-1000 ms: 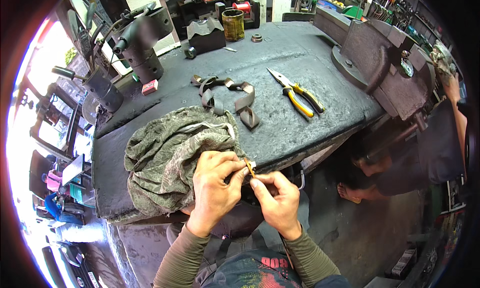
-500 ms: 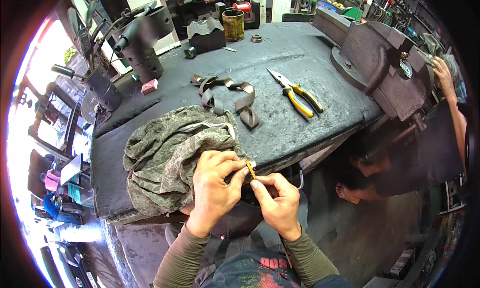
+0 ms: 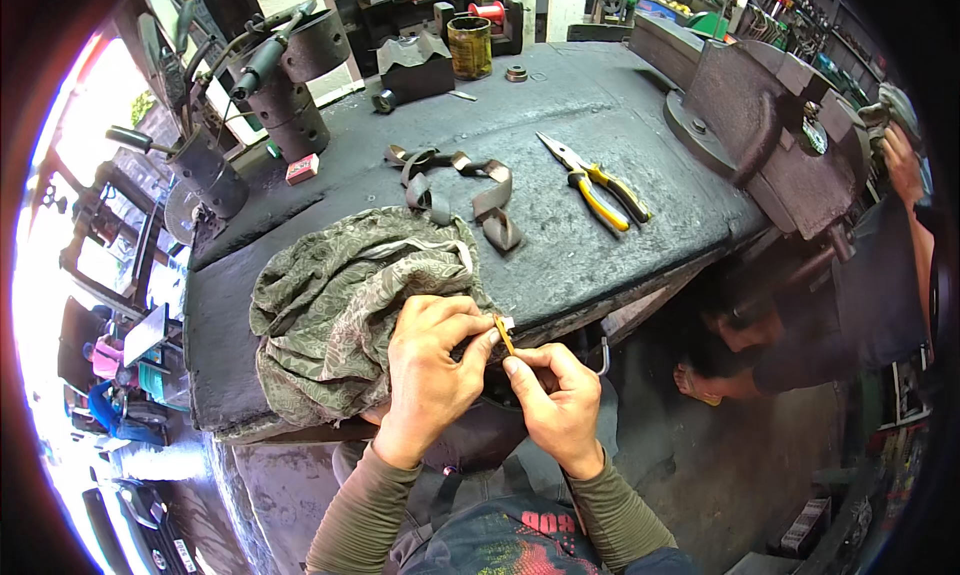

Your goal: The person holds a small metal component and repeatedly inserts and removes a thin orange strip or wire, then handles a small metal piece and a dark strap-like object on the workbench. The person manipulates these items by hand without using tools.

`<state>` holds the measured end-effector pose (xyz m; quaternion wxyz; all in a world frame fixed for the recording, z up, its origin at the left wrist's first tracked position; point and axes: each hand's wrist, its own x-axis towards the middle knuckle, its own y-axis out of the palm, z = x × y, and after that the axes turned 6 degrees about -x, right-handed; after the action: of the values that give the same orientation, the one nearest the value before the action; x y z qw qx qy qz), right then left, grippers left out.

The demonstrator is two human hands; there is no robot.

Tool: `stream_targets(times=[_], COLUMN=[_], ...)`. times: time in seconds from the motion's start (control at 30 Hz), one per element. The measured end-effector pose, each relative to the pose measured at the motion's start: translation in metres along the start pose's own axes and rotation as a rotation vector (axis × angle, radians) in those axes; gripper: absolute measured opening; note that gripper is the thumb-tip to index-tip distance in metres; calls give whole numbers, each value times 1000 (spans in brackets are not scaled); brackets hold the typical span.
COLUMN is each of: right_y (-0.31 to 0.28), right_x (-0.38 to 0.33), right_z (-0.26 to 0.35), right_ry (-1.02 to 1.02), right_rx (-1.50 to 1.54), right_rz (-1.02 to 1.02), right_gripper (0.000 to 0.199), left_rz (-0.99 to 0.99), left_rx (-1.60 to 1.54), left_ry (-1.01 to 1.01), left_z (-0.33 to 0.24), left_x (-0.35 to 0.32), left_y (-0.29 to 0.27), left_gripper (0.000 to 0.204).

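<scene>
Both hands pinch a small yellow piece at the worktop's near edge.

The left hand and right hand close fingertips on the yellow piece, beside the patterned cloth. The fitting step seems under way; next likely needs a steady, fine pinch. Since earlier, the grip has barely shifted; yellow-handled pliers lie unmoved.

A crumpled cloth lies on the near left part of the workbench, at its front edge. Behind the cloth lies a bent strap, with pliers to its right and a vise at the bench's right end. A can stands at the far edge
</scene>
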<state>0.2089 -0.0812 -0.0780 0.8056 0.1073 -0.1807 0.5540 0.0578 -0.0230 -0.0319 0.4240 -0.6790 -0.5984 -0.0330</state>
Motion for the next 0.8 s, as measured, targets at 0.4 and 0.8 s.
stream_targets(times=[0.4, 0.8], right_y=[1, -3], right_x=[6, 5], right_z=[-7, 0], right_ry=[166, 99], right_rx=[-43, -58], right_rz=[67, 75], right_gripper=[10, 8], left_rz=[5, -2], left_rx=[41, 2], left_ry=[-27, -27], left_z=[-2, -2], left_x=[1, 1], left_y=[0, 0], left_gripper=[15, 18])
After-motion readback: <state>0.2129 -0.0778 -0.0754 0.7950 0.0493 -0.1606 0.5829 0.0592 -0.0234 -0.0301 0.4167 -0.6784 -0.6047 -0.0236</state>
